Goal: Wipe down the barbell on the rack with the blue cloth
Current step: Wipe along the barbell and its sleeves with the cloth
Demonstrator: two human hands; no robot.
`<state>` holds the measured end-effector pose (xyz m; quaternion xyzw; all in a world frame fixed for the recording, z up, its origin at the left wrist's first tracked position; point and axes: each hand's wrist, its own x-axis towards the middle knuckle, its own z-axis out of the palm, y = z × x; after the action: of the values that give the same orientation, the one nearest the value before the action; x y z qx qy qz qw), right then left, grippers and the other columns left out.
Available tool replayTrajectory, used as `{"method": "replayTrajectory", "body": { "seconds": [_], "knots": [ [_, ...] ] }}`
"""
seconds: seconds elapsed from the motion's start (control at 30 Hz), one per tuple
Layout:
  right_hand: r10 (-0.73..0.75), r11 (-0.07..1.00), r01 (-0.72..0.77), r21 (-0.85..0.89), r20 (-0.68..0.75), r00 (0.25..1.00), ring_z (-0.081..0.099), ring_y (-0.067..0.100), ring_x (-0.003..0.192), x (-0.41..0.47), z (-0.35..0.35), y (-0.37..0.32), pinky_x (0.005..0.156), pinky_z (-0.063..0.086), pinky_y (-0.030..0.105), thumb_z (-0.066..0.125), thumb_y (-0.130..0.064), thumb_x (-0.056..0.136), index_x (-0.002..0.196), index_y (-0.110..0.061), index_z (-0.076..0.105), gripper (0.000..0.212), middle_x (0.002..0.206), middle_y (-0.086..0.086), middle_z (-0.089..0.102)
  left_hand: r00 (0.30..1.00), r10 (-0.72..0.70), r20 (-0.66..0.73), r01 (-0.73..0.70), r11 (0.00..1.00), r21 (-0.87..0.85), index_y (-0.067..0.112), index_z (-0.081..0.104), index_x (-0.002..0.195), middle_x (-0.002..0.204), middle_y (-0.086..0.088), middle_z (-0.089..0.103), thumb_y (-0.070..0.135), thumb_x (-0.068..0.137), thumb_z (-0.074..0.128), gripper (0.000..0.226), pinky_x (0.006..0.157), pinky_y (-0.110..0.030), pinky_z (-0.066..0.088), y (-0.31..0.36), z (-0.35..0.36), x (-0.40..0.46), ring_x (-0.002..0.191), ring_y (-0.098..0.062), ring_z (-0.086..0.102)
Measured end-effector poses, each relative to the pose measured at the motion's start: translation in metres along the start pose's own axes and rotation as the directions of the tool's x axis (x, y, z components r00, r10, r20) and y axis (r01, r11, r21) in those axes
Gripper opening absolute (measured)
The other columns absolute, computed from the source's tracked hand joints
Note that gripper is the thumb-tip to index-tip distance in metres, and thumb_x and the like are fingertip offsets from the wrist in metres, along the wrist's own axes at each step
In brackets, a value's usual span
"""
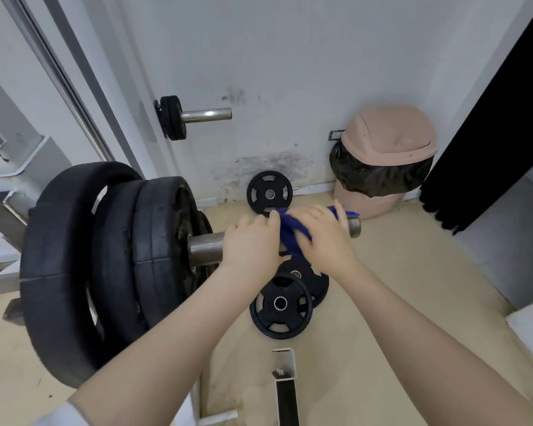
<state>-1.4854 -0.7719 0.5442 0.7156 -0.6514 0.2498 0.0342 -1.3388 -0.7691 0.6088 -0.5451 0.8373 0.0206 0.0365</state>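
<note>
Both hands work the barbell sleeve (205,249) past the plates (114,265): my right hand (326,238) wraps the blue cloth (291,230) round its outer end, my left hand (253,244) grips bare steel, so I judge the long shaft remains unwiped.

Barbell sleeve (205,248) runs left to right across the middle. Three big plates (111,265) sit on its left part. Left hand (251,244) on the sleeve just right of the plates; right hand (323,233) further right, over the cloth (291,232) wrapped round the sleeve near its end. Two small plates (282,304) lie overlapping on the floor below the hands. One plate (270,193) leans on the wall behind. Bin (383,161) in the right corner. Wall peg with plates (174,117) above left.
</note>
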Motion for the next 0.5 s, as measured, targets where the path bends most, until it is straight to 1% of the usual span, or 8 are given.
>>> {"method": "replayTrajectory", "body": {
  "seconds": [0.1, 0.17, 0.23, 0.27, 0.33, 0.4, 0.47, 0.5],
  "knots": [
    [0.167, 0.986, -0.168, -0.017, -0.057, 0.984, 0.058, 0.027, 0.098, 0.005, -0.009, 0.040, 0.095, 0.035, 0.041, 0.043, -0.019, 0.082, 0.109, -0.024, 0.063, 0.034, 0.098, 0.000, 0.068, 1.000, 0.028, 0.003, -0.029, 0.999, 0.016, 0.014, 0.034, 0.133, 0.130, -0.007, 0.052, 0.039, 0.087, 0.056, 0.057, 0.093, -0.039, 0.039, 0.010, 0.005, 0.009, 0.119, -0.029, 0.045],
    [0.293, 0.954, -0.287, 0.085, -0.065, 0.954, 0.058, 0.031, 0.093, 0.004, -0.013, 0.057, 0.084, 0.044, 0.041, 0.047, -0.013, 0.083, 0.109, -0.020, 0.063, 0.032, 0.096, 0.006, 0.068, 0.999, 0.037, -0.012, -0.037, 0.999, 0.030, 0.016, 0.040, 0.128, 0.125, -0.006, 0.054, 0.035, 0.089, 0.054, 0.045, 0.090, -0.037, 0.040, 0.011, 0.011, 0.013, 0.114, -0.028, 0.048],
    [0.374, 0.918, -0.358, 0.172, -0.065, 0.925, 0.058, 0.032, 0.092, 0.006, -0.015, 0.053, 0.080, 0.047, 0.043, 0.046, -0.011, 0.083, 0.107, -0.018, 0.064, 0.031, 0.095, 0.008, 0.067, 0.997, 0.040, -0.060, -0.038, 0.999, 0.030, 0.016, 0.045, 0.123, 0.120, -0.006, 0.056, 0.027, 0.091, 0.052, 0.034, 0.084, -0.036, 0.041, 0.007, 0.016, 0.016, 0.110, -0.028, 0.049],
    [0.347, 0.933, -0.336, 0.129, -0.074, 0.935, 0.058, 0.031, 0.091, 0.007, -0.014, 0.045, 0.079, 0.047, 0.042, 0.045, -0.013, 0.082, 0.103, -0.021, 0.065, 0.030, 0.093, 0.006, 0.067, 0.997, 0.034, -0.074, -0.033, 0.999, 0.021, 0.015, 0.046, 0.120, 0.117, -0.006, 0.056, 0.024, 0.092, 0.051, 0.030, 0.080, -0.036, 0.042, 0.006, 0.017, 0.017, 0.108, -0.028, 0.049],
    [0.162, 0.986, -0.165, -0.031, -0.082, 0.983, 0.059, 0.029, 0.088, 0.005, -0.010, 0.025, 0.081, 0.044, 0.039, 0.050, -0.019, 0.079, 0.095, -0.023, 0.066, 0.023, 0.087, 0.002, 0.067, 0.996, 0.017, -0.090, -0.017, 1.000, -0.001, 0.015, 0.048, 0.117, 0.113, -0.006, 0.057, 0.020, 0.092, 0.051, 0.026, 0.075, -0.035, 0.043, 0.007, 0.018, 0.018, 0.105, -0.027, 0.050],
    [-0.001, 0.998, 0.000, -0.071, -0.008, 1.000, 0.060, 0.026, 0.093, 0.004, -0.012, 0.015, 0.087, 0.040, 0.039, 0.056, -0.021, 0.083, 0.100, -0.020, 0.064, 0.019, 0.094, 0.001, 0.068, 0.995, -0.002, -0.102, 0.001, 1.000, -0.017, 0.015, 0.048, 0.116, 0.112, -0.005, 0.057, 0.017, 0.091, 0.051, 0.025, 0.072, -0.034, 0.043, 0.009, 0.018, 0.020, 0.104, -0.027, 0.050],
    [-0.034, 0.998, 0.036, -0.053, 0.042, 0.999, 0.060, 0.025, 0.097, 0.005, -0.018, 0.025, 0.093, 0.037, 0.038, 0.053, -0.022, 0.088, 0.108, -0.022, 0.062, 0.022, 0.099, 0.001, 0.068, 0.995, -0.016, -0.097, 0.012, 0.999, -0.039, 0.016, 0.049, 0.117, 0.112, -0.004, 0.056, 0.019, 0.090, 0.054, 0.028, 0.071, -0.034, 0.042, 0.009, 0.019, 0.022, 0.105, -0.026, 0.049],
    [-0.002, 0.999, 0.004, -0.044, 0.045, 0.999, 0.060, 0.026, 0.097, 0.006, -0.021, 0.035, 0.096, 0.035, 0.039, 0.051, -0.022, 0.089, 0.110, -0.024, 0.061, 0.023, 0.098, 0.001, 0.068, 0.995, -0.019, -0.094, 0.014, 0.999, -0.053, 0.017, 0.049, 0.118, 0.112, -0.003, 0.056, 0.021, 0.090, 0.055, 0.029, 0.071, -0.034, 0.042, 0.007, 0.019, 0.022, 0.105, -0.026, 0.049]
  ]
}}
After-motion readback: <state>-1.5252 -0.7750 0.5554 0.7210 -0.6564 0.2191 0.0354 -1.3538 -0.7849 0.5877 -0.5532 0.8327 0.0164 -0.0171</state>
